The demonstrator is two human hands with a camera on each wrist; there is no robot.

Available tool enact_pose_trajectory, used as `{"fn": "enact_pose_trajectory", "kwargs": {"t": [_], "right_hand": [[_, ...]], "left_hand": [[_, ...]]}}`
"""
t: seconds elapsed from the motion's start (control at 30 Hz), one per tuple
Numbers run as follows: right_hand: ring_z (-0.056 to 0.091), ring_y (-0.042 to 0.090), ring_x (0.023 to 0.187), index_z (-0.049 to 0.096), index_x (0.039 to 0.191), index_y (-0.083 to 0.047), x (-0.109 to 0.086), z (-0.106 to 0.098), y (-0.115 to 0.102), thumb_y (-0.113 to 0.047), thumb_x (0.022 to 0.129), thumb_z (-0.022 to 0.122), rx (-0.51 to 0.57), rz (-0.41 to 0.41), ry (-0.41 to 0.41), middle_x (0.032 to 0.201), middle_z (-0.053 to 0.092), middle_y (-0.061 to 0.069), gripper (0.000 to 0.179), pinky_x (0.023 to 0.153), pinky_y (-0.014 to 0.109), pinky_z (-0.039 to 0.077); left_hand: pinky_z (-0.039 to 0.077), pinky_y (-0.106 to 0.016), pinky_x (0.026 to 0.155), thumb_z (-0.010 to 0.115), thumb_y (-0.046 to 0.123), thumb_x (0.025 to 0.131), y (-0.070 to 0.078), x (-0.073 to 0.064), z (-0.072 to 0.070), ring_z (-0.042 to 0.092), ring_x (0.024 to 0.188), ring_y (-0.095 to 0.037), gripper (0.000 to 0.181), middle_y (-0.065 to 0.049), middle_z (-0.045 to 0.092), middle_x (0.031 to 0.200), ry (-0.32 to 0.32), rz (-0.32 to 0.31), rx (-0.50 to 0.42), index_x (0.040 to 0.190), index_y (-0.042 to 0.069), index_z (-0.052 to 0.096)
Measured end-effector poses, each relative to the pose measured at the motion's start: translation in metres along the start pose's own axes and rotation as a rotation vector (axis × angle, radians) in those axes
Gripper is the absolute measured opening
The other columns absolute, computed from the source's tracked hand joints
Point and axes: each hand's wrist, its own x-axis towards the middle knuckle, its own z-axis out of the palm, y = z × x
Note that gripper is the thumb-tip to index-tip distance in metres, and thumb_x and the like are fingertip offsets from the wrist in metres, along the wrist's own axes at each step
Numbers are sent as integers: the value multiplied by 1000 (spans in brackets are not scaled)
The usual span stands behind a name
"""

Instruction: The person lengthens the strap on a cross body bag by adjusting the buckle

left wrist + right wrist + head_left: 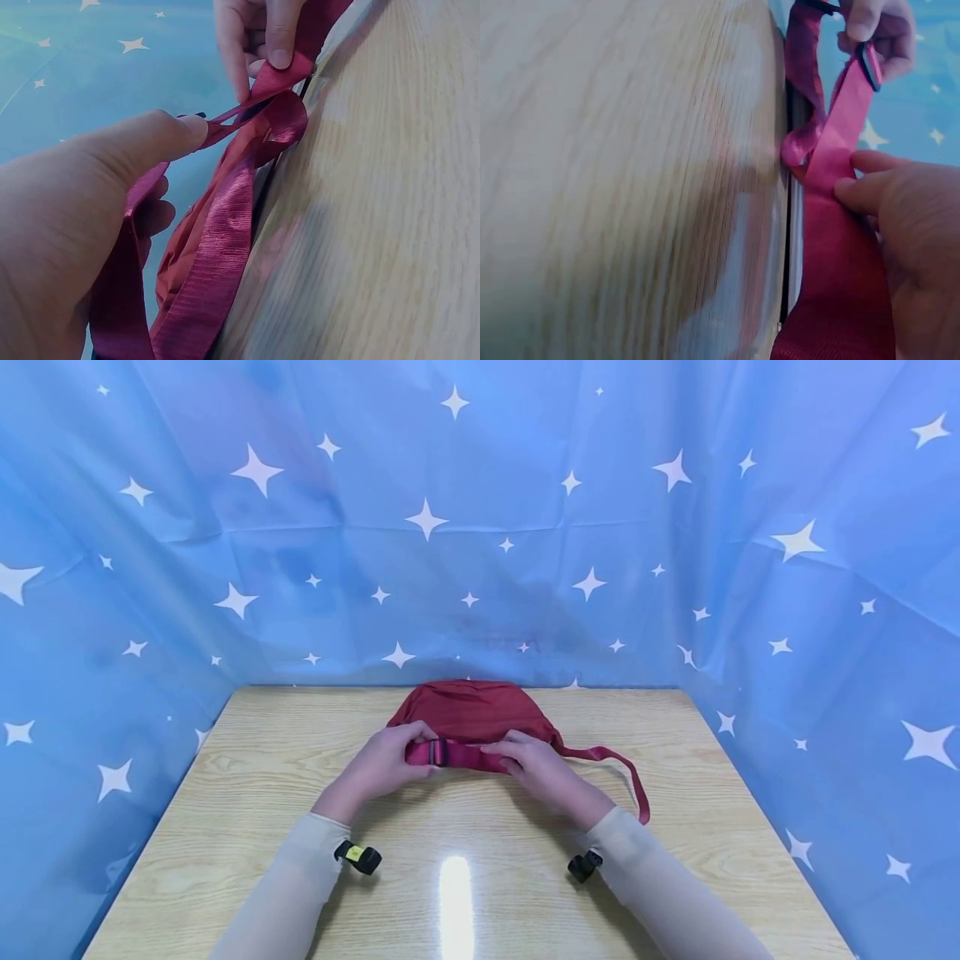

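A dark red waist bag (472,710) lies near the table's far edge, with its magenta webbing strap (476,757) stretched in front of it. My left hand (386,760) pinches the strap between thumb and fingers, right beside a black slider buckle (438,752). Farther right along the same strap, my right hand (536,768) pinches it with thumb and forefinger. In the left wrist view the strap (202,285) forms a loop below the left thumb. The right wrist view shows the black buckle (870,66) close to the left fingertips, with the webbing running flat toward the right hand.
A loose strap end (626,768) curves over the wooden table (675,893) to the right of the bag. Blue cloth with white stars (480,568) hangs behind the table and along both sides. Each wrist carries a small black camera on a band.
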Motion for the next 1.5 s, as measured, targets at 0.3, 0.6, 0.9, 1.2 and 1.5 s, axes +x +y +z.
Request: {"fn": "enact_pose_trajectory", "kwargs": {"t": [0.3,0.6,0.9,1.2,1.5], "right_hand": [[59,8,108,58,141,-21,9,6,-12,-30,98,69,56,131,-38,120,60,-6,45,93,35,52],[58,9,107,55,142,-25,35,11,-41,-44,94,71,174,92,-18,122,56,-9,54,91,34,51],[57,9,91,61,135,-25,40,13,-44,-36,91,77,140,83,21,112,56,-8,48,78,27,50],[56,7,91,57,137,-24,36,9,-46,-33,92,76,120,86,35,115,55,-9,49,80,30,51],[52,8,87,56,140,-24,36,10,-43,-29,92,76,91,9,65,112,53,-11,53,75,29,48]], "left_hand": [[49,-33,71,86,33,81,1,1,3,58,83,-12,42,17,64,99,-14,12,-3,115,40,63],[50,-35,91,84,43,82,5,4,7,60,108,-7,49,19,64,120,-36,43,36,125,32,65],[51,-34,84,81,42,85,4,2,5,61,97,-9,49,15,66,110,-62,5,-71,130,33,63],[52,-35,82,70,26,98,-8,-3,-6,63,89,-8,15,14,68,94,-29,4,-162,113,29,70],[52,-32,77,68,26,99,-7,0,-6,61,87,-9,13,14,67,98,-12,52,-146,110,21,73]]}}
